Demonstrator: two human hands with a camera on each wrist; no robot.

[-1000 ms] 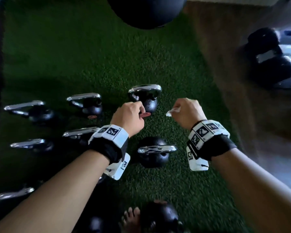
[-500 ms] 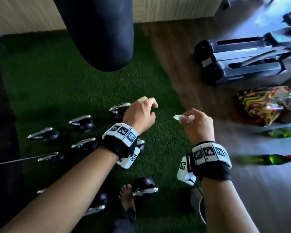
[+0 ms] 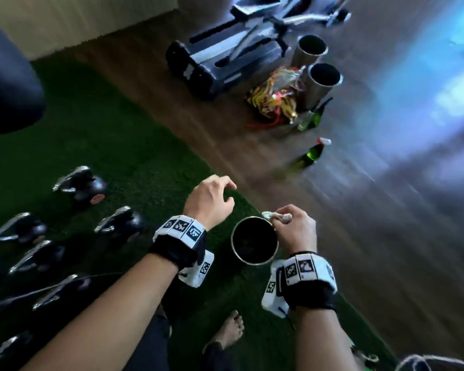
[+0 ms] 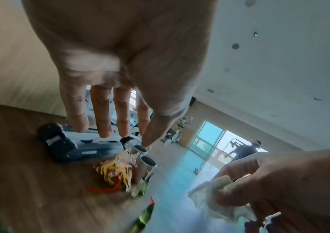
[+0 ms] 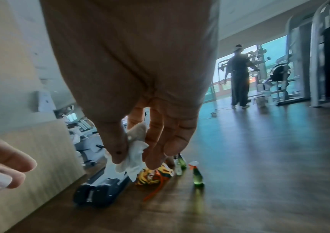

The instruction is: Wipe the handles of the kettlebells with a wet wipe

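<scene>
Several black kettlebells (image 3: 85, 183) with shiny steel handles stand on the green turf (image 3: 134, 145) at the left. My right hand (image 3: 292, 226) pinches a crumpled white wet wipe (image 3: 277, 216) (image 5: 134, 151) (image 4: 216, 198) above a round metal bin (image 3: 253, 241) that stands between my wrists. My left hand (image 3: 212, 200) hovers empty with fingers (image 4: 102, 119) relaxed and spread, well to the right of the kettlebells and touching none of them.
A dark punch bag (image 3: 8, 84) hangs at the upper left. On the wooden floor (image 3: 386, 263) lie a folded black machine (image 3: 220, 60), two steel bins (image 3: 323, 79), a colourful bag (image 3: 276, 100) and green bottles (image 3: 312, 153). A person (image 5: 239, 75) stands far off. My bare foot (image 3: 229, 332) is below.
The view has swung right from the kettlebells toward the wooden floor. Both hands moved right with it, and the right hand with the wipe now hangs over a metal bin.
</scene>
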